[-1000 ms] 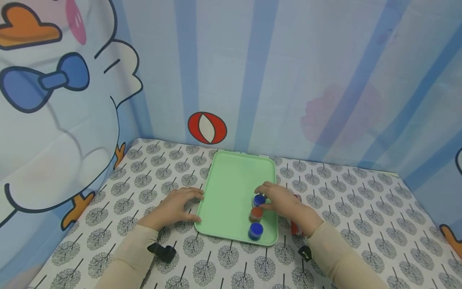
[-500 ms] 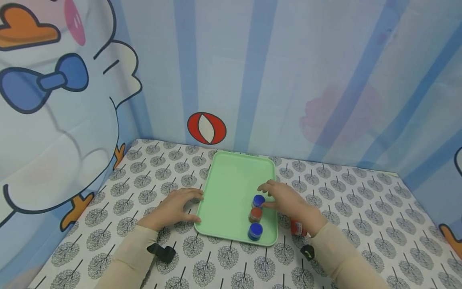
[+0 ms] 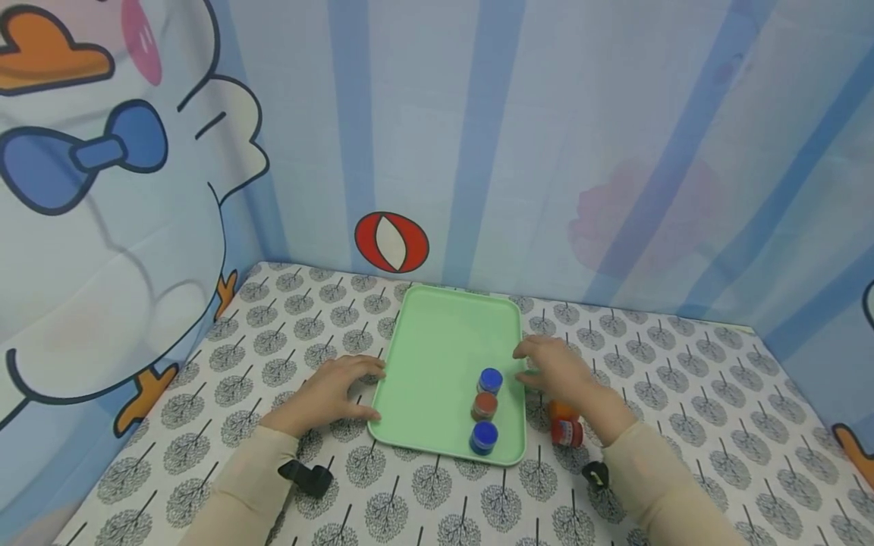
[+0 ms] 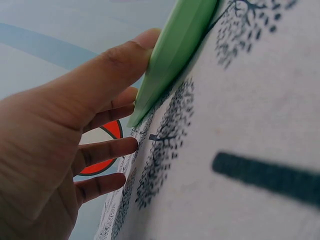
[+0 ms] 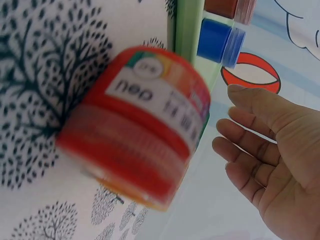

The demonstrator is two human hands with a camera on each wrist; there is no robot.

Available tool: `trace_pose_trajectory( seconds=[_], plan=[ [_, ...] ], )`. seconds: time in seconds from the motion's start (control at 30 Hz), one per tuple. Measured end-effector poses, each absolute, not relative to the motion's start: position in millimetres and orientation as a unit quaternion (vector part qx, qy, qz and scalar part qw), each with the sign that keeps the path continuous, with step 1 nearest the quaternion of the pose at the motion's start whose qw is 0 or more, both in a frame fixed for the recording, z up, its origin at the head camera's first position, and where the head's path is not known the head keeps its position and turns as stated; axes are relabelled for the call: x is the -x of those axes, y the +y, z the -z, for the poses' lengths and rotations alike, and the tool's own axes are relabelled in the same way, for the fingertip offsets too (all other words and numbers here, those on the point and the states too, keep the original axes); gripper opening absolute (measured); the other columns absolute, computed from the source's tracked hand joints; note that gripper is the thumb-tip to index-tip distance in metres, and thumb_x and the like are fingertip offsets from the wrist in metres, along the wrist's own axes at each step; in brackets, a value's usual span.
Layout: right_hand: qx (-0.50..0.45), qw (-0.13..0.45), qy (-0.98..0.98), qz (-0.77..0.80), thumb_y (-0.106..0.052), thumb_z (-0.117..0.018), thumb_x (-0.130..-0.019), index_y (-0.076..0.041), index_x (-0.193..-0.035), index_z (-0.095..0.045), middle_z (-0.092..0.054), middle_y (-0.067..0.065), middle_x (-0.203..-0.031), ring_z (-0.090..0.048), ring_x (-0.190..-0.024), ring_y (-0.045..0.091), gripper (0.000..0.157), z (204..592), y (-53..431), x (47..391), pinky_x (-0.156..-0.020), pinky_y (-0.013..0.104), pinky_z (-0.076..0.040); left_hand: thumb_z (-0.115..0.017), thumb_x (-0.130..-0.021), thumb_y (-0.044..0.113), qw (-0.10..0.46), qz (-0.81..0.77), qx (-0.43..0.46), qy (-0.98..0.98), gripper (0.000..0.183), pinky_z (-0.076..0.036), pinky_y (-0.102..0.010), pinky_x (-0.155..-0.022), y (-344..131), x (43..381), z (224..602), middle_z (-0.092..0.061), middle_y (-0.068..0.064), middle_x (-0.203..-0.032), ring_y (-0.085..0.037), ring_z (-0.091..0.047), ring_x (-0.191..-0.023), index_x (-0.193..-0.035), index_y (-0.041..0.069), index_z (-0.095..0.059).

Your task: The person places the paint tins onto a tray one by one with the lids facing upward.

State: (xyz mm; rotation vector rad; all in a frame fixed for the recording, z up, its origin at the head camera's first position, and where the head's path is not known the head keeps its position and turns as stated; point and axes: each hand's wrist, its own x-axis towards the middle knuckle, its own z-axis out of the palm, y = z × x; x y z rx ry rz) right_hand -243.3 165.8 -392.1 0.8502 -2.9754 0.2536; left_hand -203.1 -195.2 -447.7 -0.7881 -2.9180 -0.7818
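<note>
On the green tray [image 3: 447, 341], three small lidded jars stand in a row near its right side: a blue-lidded jar [image 3: 489, 381], a reddish-brown jar [image 3: 485, 406] and another blue jar [image 3: 483, 438]. My left hand [image 3: 334, 390] rests at the tray's left edge, its fingers extended; in the left wrist view the thumb touches the rim. Just over the tray's right edge is my right hand [image 3: 556, 371], holding nothing, its fingers loosely bent. Below its wrist lie a red jar [image 5: 145, 115] with a white label and an orange jar [image 3: 563, 411], partly hidden.
A white tablecloth [image 3: 423, 485] printed with grey trees covers the table. Behind it hangs a blue striped curtain [image 3: 423, 152] with cartoon prints. Black wrist cameras sit on both sleeves, including one strap [image 3: 307, 478] at the left cuff.
My right hand has moved right, away from the row of jars, to the tray's right edge. The orange and red jars now show more. My left hand has stayed put.
</note>
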Motion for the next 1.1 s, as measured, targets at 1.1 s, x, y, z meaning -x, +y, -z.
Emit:
trace_pose_trajectory(
  seconds=[1.1],
  plan=[
    [-0.259, -0.028, -0.963, -0.071, -0.022, -0.082, -0.073, -0.01, -0.097, -0.071, -0.065, -0.003, -0.084, -0.053, -0.08, 0.012, 0.029, 402, 192, 245, -0.076, 0.033, -0.05, -0.083, -0.07, 0.037, 0.014, 0.253, 0.259, -0.932, 0.059, -0.034, -0.062, -0.108, -195, 202, 446, -0.057, -0.006, -0.137, -0.031, -0.049, -0.13, -0.12, 0.013, -0.063]
  ],
)
